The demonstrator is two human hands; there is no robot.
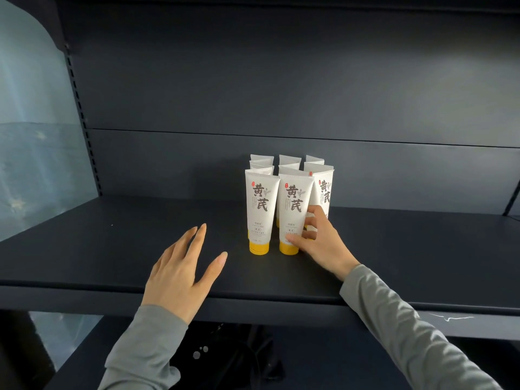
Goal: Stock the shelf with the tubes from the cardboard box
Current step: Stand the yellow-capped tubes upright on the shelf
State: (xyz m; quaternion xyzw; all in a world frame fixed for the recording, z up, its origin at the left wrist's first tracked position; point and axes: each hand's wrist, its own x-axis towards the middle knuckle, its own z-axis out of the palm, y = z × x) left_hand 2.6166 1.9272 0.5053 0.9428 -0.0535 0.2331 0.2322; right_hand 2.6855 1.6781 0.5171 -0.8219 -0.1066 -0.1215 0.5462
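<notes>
Head view: the right hand (pixel 323 243) has its fingers (pixel 311 220) grasping the front-row tube (pixel 294 212), standing cap-down on the shelf (pixel 112 249) among the tubes (pixel 281 175). Left hand (pixel 180 271) hovers released, well left. Step: squaring this tube; next probably release and fetch more; box unseen.

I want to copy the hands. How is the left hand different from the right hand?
The left hand is open and flat with fingers spread, holding nothing; the right hand is curled around the lower part of the front middle tube. The left hand hovers over bare shelf, apart from the tubes; the right hand touches them. Both come out of grey sleeves and reach over the same shelf.
</notes>
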